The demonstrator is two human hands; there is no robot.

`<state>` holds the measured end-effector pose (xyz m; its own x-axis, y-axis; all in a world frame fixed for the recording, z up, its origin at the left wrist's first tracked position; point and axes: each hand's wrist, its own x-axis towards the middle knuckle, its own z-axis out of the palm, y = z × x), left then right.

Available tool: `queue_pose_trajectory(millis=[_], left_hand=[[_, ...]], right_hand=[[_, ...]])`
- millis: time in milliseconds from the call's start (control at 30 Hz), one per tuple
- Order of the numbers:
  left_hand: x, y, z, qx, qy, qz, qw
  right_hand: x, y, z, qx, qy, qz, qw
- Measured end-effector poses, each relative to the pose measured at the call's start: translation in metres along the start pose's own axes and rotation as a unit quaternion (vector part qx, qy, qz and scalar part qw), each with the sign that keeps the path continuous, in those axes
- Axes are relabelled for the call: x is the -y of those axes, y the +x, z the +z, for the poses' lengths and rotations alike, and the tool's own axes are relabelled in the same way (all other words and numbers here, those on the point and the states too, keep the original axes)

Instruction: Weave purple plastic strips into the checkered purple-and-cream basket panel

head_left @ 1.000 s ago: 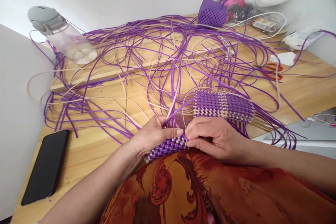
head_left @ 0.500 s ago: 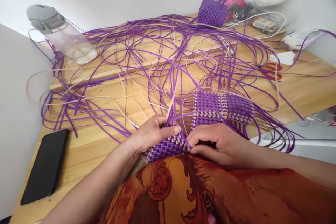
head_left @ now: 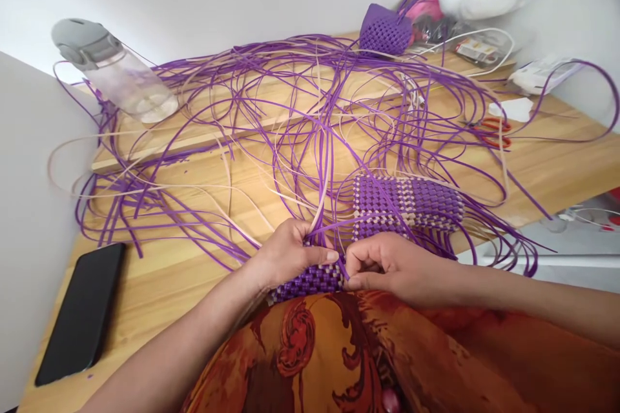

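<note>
Woven panel [head_left: 310, 280], worktop's [head_left: 167, 287] near edge, long strands [head_left: 327, 155] unwoven; my left hand [head_left: 290, 255] clamps it, right hand [head_left: 394, 269] pinches 1 purple strip [head_left: 343, 268].

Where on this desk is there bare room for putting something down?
Bare wood lies between the phone and the left forearm, and right of the scissors, below a purple strand. Tangled strips crowd the middle.

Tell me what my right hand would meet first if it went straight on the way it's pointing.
Past the purple strand it seems to pinch, your right hand would probably meet the woven piece first, beside your left hand, whose thumb lies near that line too; depth is hard to judge.
</note>
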<state>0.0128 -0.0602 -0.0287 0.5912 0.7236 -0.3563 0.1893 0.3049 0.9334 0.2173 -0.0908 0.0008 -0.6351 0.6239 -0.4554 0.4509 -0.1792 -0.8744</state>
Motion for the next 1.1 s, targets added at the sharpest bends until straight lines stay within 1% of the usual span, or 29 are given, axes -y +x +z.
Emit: queue_pose_trajectory(millis=[100, 200, 233, 267, 300, 367, 400, 467, 533, 633, 700, 767, 833, 933, 1000, 1067, 1100], left_hand=[[-0.003, -0.001, 0.001, -0.013, -0.02, -0.014, 1.0], [-0.007, -0.003, 0.002, -0.028, -0.034, -0.019, 0.999], [-0.007, -0.003, 0.003, -0.033, -0.026, -0.014, 0.999], [-0.007, -0.003, 0.003, -0.033, -0.013, -0.007, 0.999], [-0.006, -0.003, 0.004, -0.028, 0.003, 0.0, 1.0], [-0.005, -0.003, 0.004, -0.012, 0.026, 0.017, 0.999], [-0.004, -0.003, 0.004, -0.007, 0.032, 0.023, 0.999], [-0.004, -0.004, 0.003, -0.008, 0.04, 0.027, 0.999], [-0.006, -0.004, 0.001, -0.012, 0.046, 0.033, 0.998], [-0.007, -0.006, -0.001, -0.019, 0.049, 0.031, 0.998], [-0.007, -0.006, -0.001, -0.027, 0.05, 0.022, 0.998], [-0.007, -0.005, -0.001, -0.025, 0.049, 0.02, 0.998], [-0.007, -0.005, -0.001, -0.023, 0.044, 0.023, 0.999], [-0.007, -0.004, -0.001, -0.007, 0.029, 0.029, 0.999], [-0.007, -0.004, -0.001, 0.001, 0.016, 0.027, 1.0], [-0.005, -0.003, -0.001, -0.005, 0.004, 0.012, 1.0], [-0.004, -0.003, -0.001, -0.011, -0.001, 0.001, 1.0]], right_hand=[[0.005, -0.001, -0.003, 0.01, -0.03, -0.017, 0.999], [0.013, -0.003, -0.004, -0.029, -0.091, -0.053, 0.994], [0.014, -0.003, -0.004, -0.042, -0.098, -0.053, 0.993], [0.014, -0.003, -0.004, -0.045, -0.089, -0.04, 0.994], [0.014, -0.003, -0.003, -0.033, -0.069, -0.018, 0.997], [0.012, -0.001, -0.002, 0.012, -0.01, 0.029, 0.999], [0.012, -0.001, -0.002, 0.031, 0.01, 0.043, 0.999], [0.013, 0.001, -0.005, 0.039, 0.007, 0.044, 0.998], [0.017, 0.002, -0.012, 0.011, -0.018, 0.037, 0.999], [0.023, 0.009, -0.023, -0.055, -0.036, 0.064, 0.996], [0.026, 0.017, -0.029, -0.08, -0.045, 0.071, 0.993], [0.029, 0.026, -0.032, -0.092, -0.042, 0.043, 0.994], [0.032, 0.034, -0.033, -0.107, -0.016, 0.011, 0.994], [0.036, 0.043, -0.029, -0.106, 0.016, 0.003, 0.994], [0.036, 0.049, -0.029, -0.117, 0.024, 0.001, 0.993], [0.033, 0.058, -0.034, -0.153, 0.012, -0.013, 0.988], [0.03, 0.063, -0.039, -0.184, -0.004, -0.026, 0.983]])
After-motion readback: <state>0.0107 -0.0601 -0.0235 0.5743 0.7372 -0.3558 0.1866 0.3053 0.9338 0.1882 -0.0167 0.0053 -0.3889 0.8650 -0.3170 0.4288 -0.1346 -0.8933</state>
